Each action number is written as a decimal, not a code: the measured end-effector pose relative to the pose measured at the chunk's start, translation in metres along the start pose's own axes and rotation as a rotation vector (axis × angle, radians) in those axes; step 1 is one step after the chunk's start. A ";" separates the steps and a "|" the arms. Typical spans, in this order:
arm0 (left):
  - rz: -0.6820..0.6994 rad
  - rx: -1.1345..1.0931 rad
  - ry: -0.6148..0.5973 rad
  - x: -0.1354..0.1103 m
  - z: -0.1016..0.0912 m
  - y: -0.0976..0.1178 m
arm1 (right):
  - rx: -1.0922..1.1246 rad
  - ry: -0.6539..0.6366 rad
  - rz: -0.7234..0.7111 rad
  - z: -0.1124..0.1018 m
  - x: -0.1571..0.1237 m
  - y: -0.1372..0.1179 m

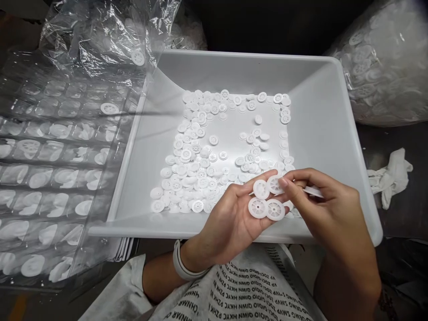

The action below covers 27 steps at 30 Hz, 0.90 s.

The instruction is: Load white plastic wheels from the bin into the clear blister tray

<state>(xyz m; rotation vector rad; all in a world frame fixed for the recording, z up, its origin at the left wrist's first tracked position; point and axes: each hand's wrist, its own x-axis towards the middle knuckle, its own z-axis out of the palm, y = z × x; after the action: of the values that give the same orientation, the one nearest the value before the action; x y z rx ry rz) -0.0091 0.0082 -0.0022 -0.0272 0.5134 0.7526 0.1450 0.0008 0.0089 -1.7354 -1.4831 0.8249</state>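
My left hand (230, 223) lies palm up over the near edge of a white plastic tray (321, 133), with several small white plastic wheels (266, 200) resting on its fingers. My right hand (321, 205) reaches in from the right, its thumb and forefinger closed on one of those wheels near the left fingertips; another white disc shows under its fingers. Many more white wheels (200, 165) lie scattered on the tray floor, mostly to the left and along the back.
Clear blister sheets with wheels in their pockets (50, 178) lie left of the tray, crumpled clear plastic (100, 35) above them. A large clear bag of wheels (391, 62) stands at the right. A crumpled white glove (391, 176) lies beside the tray.
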 end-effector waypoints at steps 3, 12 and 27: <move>-0.012 0.002 -0.020 0.001 -0.001 0.000 | 0.003 -0.018 0.020 0.002 0.004 0.007; -0.046 -0.012 -0.022 0.000 0.002 0.002 | -0.015 0.066 0.030 -0.005 -0.002 0.005; -0.054 -0.037 0.000 -0.002 0.000 0.004 | 0.144 -0.046 0.207 -0.016 -0.029 0.025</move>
<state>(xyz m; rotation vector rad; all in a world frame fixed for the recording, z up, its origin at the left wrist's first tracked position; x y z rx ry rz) -0.0132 0.0098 -0.0010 -0.0755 0.4967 0.7092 0.1675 -0.0322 -0.0027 -1.7912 -1.2537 1.0591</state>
